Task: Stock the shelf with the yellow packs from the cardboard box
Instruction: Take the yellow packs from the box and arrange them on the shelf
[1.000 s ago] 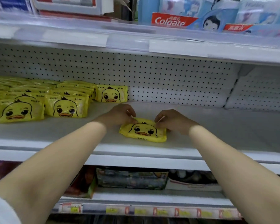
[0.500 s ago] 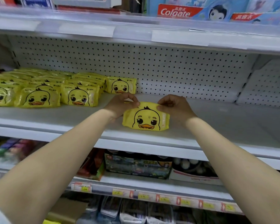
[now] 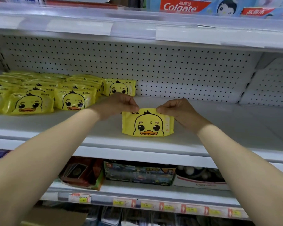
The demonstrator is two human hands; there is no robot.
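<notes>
- Yellow pack (image 3: pixel 148 123): held upright, bottom edge on the shelf (image 3: pixel 219 128), near its front.
- Left hand (image 3: pixel 116 103): pack's top left corner is pinched by curled fingers.
- Right hand (image 3: pixel 178 111): top right corner is pinched likewise.
- Stocked packs (image 3: pixel 72 98): rowed at left, apart.

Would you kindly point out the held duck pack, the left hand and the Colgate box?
held duck pack (image 3: pixel 148 123), head view, duck's face.
left hand (image 3: pixel 118 103), head view, its back.
Colgate box (image 3: pixel 180 7), head view, red logo panel.
</notes>
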